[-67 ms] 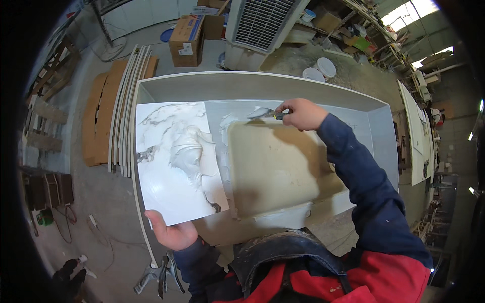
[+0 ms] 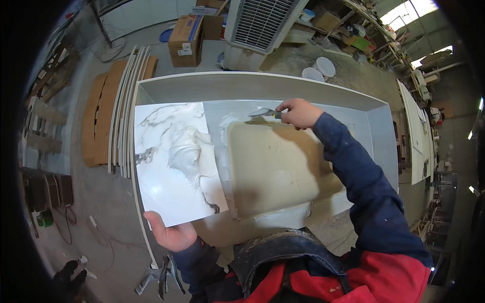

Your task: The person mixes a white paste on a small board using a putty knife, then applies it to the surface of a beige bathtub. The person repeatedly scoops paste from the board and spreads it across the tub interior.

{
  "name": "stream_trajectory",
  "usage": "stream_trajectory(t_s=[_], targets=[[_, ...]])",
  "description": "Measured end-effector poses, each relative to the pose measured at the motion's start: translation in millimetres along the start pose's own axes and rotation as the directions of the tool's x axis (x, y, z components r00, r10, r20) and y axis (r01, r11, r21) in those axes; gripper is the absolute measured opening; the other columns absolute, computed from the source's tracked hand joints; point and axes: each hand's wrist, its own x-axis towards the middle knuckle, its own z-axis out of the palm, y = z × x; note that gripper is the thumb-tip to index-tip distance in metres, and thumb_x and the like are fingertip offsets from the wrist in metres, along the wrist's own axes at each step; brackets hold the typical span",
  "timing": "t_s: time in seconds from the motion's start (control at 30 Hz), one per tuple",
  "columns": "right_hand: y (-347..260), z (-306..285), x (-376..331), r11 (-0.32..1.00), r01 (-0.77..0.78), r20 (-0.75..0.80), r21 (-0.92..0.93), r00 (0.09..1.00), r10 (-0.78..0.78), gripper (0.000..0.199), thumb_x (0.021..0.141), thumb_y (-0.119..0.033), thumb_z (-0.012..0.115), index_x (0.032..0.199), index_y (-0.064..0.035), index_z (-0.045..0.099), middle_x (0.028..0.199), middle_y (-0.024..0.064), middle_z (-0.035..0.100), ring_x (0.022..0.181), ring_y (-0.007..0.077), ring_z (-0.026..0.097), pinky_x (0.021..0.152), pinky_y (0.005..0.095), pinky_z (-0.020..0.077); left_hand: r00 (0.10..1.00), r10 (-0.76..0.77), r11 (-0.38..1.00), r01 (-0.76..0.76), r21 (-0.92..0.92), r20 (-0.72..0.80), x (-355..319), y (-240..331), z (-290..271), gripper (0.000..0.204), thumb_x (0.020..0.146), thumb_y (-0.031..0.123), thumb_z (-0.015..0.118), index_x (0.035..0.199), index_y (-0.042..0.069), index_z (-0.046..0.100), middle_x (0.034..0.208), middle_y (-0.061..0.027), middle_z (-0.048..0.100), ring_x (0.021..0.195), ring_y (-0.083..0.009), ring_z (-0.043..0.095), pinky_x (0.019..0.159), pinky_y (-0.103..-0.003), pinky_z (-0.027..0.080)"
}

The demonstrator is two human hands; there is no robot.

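Right hand (image 2: 299,113) clamped on putty knife (image 2: 262,112), barely shifted since before; left hand (image 2: 171,234) grips mortar board (image 2: 174,161); probably mid-spread.

Workshop around me: grey concrete floor (image 2: 96,202), cardboard box (image 2: 186,34), white slatted unit (image 2: 260,22), cluttered shelves (image 2: 353,30), daylight upper right.

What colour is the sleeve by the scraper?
Dark blue sleeve, seen in the head view.
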Motion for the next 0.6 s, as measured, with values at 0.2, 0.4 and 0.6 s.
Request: stream_trajectory(t_s=[0.2,0.4,0.6], targets=[[9.7,39.3,56.7,0.990,-0.112,-0.057,-0.087,0.993,0.107,0.029,0.082,-0.022,0.059,0.095,-0.0015,0.075,0.082,0.0187,0.072,0.065,0.0288,0.070,0.063,0.0407,0.0554,0.999,-0.024,0.999,0.023,-0.040,-0.037,0.5,-0.1,0.6,0.063,0.108,0.042,0.041,0.145,-0.009,0.040,0.146,-0.0190,0.050,0.131,-0.0289,0.051,0.111,-0.043,0.039],[-33.0,49.1,56.2,0.883,-0.059,0.013,-0.465,0.997,0.074,0.032,0.077,-0.021,0.061,0.094,0.0028,0.075,0.096,0.0242,0.073,0.093,0.0374,0.071,0.086,0.0417,0.0547,0.993,0.062,0.958,-0.032,0.284,-0.098,0.0,-1.1,1.1,0.061,0.109,0.039,0.040,0.146,-0.010,0.040,0.147,-0.0206,0.048,0.132,-0.0288,0.050,0.113,-0.043,0.037],[-24.3,5.8,66.2,0.935,-0.098,0.062,-0.342,0.990,0.126,0.025,0.077,-0.016,0.056,0.071,0.0014,0.073,0.067,0.0171,0.070,0.057,0.0314,0.068,0.063,0.0410,0.0560,0.991,0.057,0.987,-0.039,0.155,-0.118,2.6,-3.3,-12.2,0.061,0.110,0.039,0.038,0.146,-0.010,0.039,0.148,-0.0216,0.047,0.132,-0.0287,0.049,0.113,-0.042,0.036]])
